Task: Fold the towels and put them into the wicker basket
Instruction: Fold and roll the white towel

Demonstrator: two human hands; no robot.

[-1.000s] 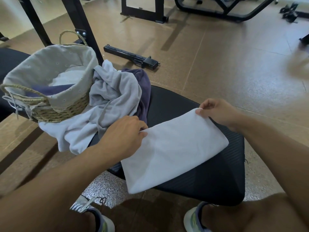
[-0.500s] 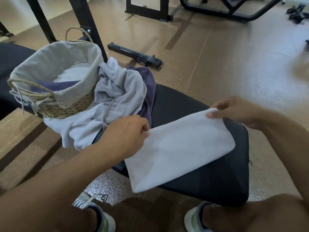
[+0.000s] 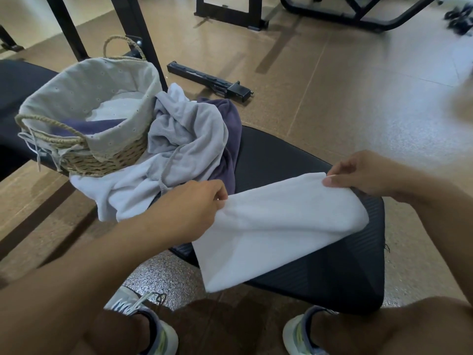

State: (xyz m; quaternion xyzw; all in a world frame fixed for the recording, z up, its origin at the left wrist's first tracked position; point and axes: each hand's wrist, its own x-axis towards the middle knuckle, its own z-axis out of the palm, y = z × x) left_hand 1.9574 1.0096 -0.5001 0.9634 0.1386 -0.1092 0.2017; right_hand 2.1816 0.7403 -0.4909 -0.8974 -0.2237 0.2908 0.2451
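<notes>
Bare forearms, no sleeves; bare legs; grey sneakers (image 3: 143,321), pale yellow-green soles, white laces, dark ankle socks.

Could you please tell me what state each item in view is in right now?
white towel: partly folded on the black bench, both far corners pinched
left hand: pinching a corner
right hand: pinching a corner
wicker basket: upright, holding folded towels
grey towel: crumpled, unfolded
purple towel: crumpled beneath it
</notes>
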